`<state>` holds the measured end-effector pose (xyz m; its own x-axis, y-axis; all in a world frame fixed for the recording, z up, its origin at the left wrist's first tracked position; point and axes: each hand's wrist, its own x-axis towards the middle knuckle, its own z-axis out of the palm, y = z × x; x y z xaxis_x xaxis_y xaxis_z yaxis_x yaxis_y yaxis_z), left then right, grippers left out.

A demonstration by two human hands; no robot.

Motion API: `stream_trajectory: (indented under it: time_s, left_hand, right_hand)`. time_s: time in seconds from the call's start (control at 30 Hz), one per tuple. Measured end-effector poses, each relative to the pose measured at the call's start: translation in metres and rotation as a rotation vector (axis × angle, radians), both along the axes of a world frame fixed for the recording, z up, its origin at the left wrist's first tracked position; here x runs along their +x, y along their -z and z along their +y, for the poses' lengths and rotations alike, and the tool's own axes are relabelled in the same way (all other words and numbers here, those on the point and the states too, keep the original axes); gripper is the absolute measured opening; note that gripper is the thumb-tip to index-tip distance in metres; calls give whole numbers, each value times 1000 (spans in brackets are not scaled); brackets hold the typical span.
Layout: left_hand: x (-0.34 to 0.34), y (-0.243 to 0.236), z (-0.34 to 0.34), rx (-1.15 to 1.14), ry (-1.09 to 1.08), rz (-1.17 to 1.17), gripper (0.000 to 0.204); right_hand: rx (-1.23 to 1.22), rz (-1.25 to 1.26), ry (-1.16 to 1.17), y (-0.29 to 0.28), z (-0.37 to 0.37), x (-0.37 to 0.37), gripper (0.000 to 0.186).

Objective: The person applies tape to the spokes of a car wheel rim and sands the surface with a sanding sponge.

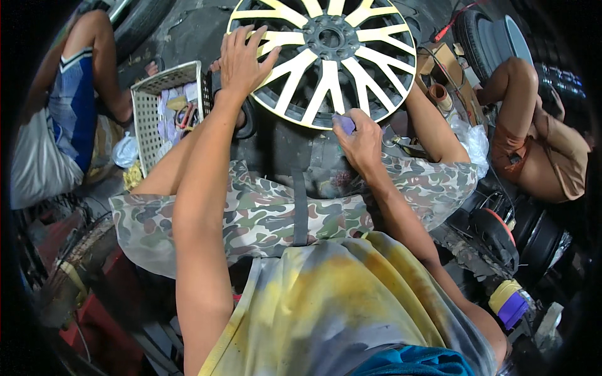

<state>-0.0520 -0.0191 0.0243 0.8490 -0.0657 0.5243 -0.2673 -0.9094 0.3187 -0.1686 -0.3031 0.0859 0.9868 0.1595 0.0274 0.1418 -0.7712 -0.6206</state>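
Observation:
A large wheel rim point(329, 94) with pale cream spokes and a dark hub lies in front of me at the top centre. My left hand point(244, 66) rests on the rim's left side, fingers spread over the edge and spokes. My right hand point(362, 141) grips a small purple pad point(343, 123) at the rim's front edge, at the foot of a lower spoke.
A white perforated basket point(146, 122) with papers and tools stands left. Co-workers sit left point(75, 125) and right point(527, 144). A tyre with a grey rim point(473, 53), a cardboard box point(428, 62) and a plastic bag point(473, 147) lie right. Cables cross the floor nearby.

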Motion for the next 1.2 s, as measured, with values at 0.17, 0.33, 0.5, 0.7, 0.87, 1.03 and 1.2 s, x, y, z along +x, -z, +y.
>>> stream_trajectory:
  time_s: [0.17, 0.33, 0.5, 0.7, 0.87, 1.03, 1.2]
  left_hand:
    - [-2, 7, -2, 36, -60, -84, 53]
    - [-3, 5, -2, -14, -51, -82, 53]
    - [-16, -18, -14, -113, -120, -62, 44]
    - [-12, 0, -8, -180, -67, 4, 57]
    - [-12, -6, -11, -166, -101, 18, 58]
    - [-11, -1, -6, -146, -91, 25, 56]
    - [-10, -5, -10, -208, -77, 7, 57]
  right_hand:
    - [-78, -105, 16, 13, 16, 17, 25]
    - [-55, -102, -21, 10, 20, 26, 23]
    - [-136, 12, 3, 2, 19, 28, 29]
    - [-150, 73, 1, 4, 17, 20, 30]
    - [-102, 88, -4, 2, 17, 43, 32]
    - [-53, 224, 13, 3, 4, 27, 38]
    - [-137, 131, -101, -4, 9, 62, 36]
